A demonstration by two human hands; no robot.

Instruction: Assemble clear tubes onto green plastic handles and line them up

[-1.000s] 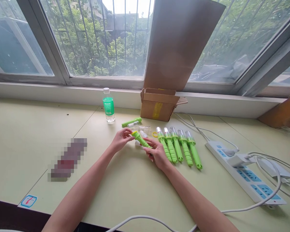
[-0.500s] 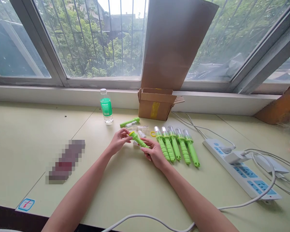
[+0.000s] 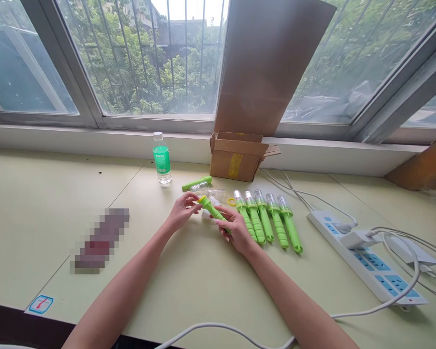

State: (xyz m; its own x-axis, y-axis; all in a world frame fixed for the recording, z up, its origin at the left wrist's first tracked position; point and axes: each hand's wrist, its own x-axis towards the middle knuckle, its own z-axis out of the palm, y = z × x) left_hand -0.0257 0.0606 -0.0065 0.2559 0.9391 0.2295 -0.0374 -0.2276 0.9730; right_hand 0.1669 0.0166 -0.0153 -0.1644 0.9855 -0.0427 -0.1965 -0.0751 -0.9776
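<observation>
My right hand [image 3: 237, 229] is closed around the handle of a green flashlight body [image 3: 215, 210], held tilted above the table. At its wide upper end sits a yellow ring [image 3: 203, 199], and the fingers of my left hand [image 3: 183, 211] pinch around it. Just behind the hands lie a loose green handle [image 3: 196, 183], clear ribbed covers [image 3: 216, 193], a white part [image 3: 214, 201] and another yellow ring [image 3: 231, 201]. White pieces under the held body are partly hidden. To the right, several green flashlights with clear tops [image 3: 262, 218] lie in a row.
A cardboard box [image 3: 236, 160] with raised flaps stands by the window, and a water bottle [image 3: 162, 162] is left of it. A white power strip [image 3: 366, 261] with plugs and cables lies on the right. One white cable [image 3: 218, 325] crosses the front edge. A blurred object [image 3: 101, 240] lies left.
Both hands keep their hold on the flashlight body, with only slight finger movement. The whole view has shifted a little, so things appear slightly farther right.
</observation>
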